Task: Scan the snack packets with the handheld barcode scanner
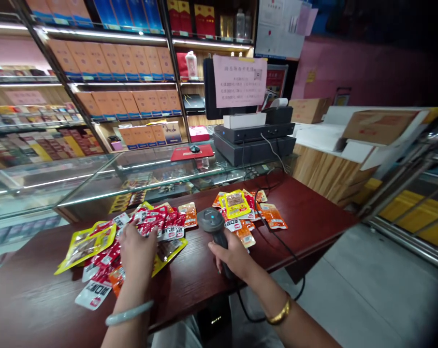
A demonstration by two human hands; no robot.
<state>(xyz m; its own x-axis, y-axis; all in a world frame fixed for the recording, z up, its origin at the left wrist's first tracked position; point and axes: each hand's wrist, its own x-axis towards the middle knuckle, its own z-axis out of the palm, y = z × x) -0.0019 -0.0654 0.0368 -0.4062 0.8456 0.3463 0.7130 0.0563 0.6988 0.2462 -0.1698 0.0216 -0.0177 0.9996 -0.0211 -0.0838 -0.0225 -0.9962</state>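
My right hand [230, 255] grips the handle of a grey corded barcode scanner [212, 221], its head lifted over the dark red counter [306, 212]. My left hand [138, 251] rests palm down on a loose pile of red, white and yellow snack packets [157, 223] at the counter's left; whether its fingers pinch a packet is hidden. A second, smaller heap of orange and yellow packets [240, 209] lies just right of the scanner head. A pale bangle circles my left wrist and a gold one my right.
A glass display case [95, 183] runs behind the counter. A black till with monitor and pink notice [253, 135] stands at the back right, its cables trailing across the counter. Shelves of boxed goods [113, 63] fill the wall. Cardboard boxes [378, 125] sit on the right.
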